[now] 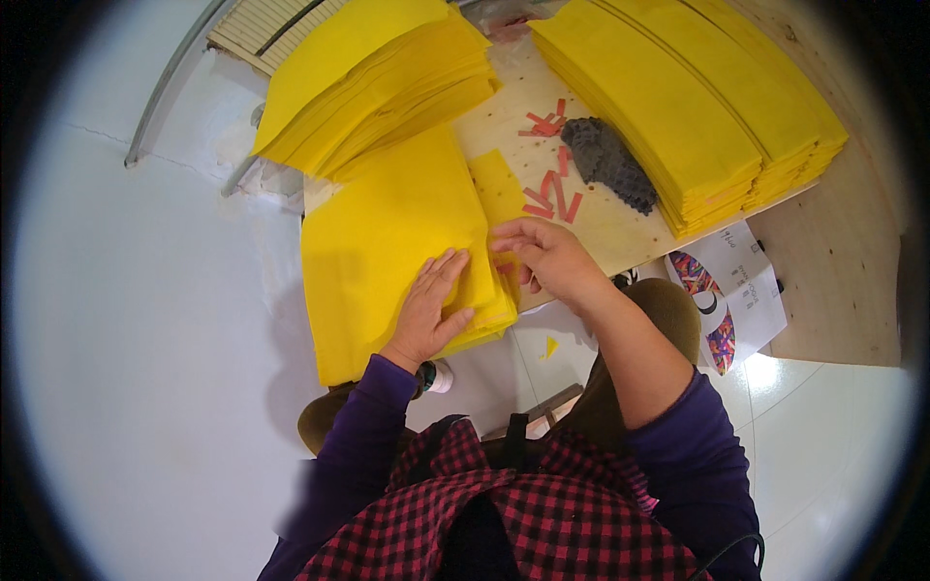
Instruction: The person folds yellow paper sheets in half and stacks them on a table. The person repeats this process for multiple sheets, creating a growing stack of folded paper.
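Observation:
A thick pile of yellow felt-like sheets [387, 232] lies before me, its left and near parts overhanging the table. My left hand [431, 305] rests flat on top near the right edge, fingers stretched out and thumb apart. At that same right edge is my right hand [547, 257], fingers loosely bent and apart, the tips next to the sheet edges. A bit of red shows just below those fingertips. I see nothing gripped in the right hand, though its palm side is hidden. A smaller yellow piece [497, 184] lies flat on the table beyond it.
Red strips [554, 194] are scattered on the wooden table [615, 242], beside a crumpled dark grey cloth [608, 165]. Tall yellow stacks stand at the back left [378, 77] and right [668, 107]. A printed white bag [746, 290] is below the table's right edge.

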Motion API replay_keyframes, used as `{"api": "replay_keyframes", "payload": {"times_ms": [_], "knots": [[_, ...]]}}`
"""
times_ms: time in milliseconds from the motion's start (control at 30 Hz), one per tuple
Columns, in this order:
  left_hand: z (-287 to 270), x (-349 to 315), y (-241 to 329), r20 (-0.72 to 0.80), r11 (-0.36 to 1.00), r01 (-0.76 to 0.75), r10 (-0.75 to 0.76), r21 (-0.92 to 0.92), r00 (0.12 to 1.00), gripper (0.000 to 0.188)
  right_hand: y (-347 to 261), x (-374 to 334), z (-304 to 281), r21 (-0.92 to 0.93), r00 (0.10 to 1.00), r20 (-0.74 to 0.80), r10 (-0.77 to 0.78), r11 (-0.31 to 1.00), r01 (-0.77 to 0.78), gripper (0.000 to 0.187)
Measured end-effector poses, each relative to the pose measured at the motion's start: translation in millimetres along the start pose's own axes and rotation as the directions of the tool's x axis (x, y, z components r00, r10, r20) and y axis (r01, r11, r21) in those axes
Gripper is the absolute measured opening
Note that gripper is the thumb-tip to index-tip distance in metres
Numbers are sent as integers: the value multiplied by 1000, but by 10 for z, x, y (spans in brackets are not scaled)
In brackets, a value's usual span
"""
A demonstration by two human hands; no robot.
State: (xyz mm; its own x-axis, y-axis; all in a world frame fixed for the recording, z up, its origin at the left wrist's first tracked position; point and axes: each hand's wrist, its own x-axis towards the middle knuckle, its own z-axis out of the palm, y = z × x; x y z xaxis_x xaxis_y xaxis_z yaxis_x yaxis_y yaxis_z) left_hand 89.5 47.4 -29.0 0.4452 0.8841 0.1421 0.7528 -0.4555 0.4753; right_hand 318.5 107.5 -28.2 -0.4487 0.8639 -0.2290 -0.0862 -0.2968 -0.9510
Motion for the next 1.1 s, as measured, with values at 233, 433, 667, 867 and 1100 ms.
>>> {"api": "replay_keyframes", "payload": {"times_ms": [233, 433, 667, 867, 1100], "knots": [[4, 4, -11, -14, 999, -2, 1, -48, 1000, 59, 192, 88, -32, -284, 988, -96, -122, 955, 90, 19], [-8, 7, 9, -30, 998, -10, 8, -70, 1000, 57, 311, 199, 23, -474, 972, -98, -214, 869, 144, 14], [-10, 13, 7, -34, 997, -15, 13, -79, 999, 58, 308, 272, 92, -552, 966, -110, -232, 823, 134, 19], [-9, -3, -14, -56, 986, 7, -16, -166, 998, 59, 267, 264, 119, -485, 970, -142, -196, 868, 105, 17], [-6, -7, -20, -61, 978, 26, -39, -208, 997, 59, 137, 237, 133, -414, 987, -129, -91, 910, 30, 19]]}}
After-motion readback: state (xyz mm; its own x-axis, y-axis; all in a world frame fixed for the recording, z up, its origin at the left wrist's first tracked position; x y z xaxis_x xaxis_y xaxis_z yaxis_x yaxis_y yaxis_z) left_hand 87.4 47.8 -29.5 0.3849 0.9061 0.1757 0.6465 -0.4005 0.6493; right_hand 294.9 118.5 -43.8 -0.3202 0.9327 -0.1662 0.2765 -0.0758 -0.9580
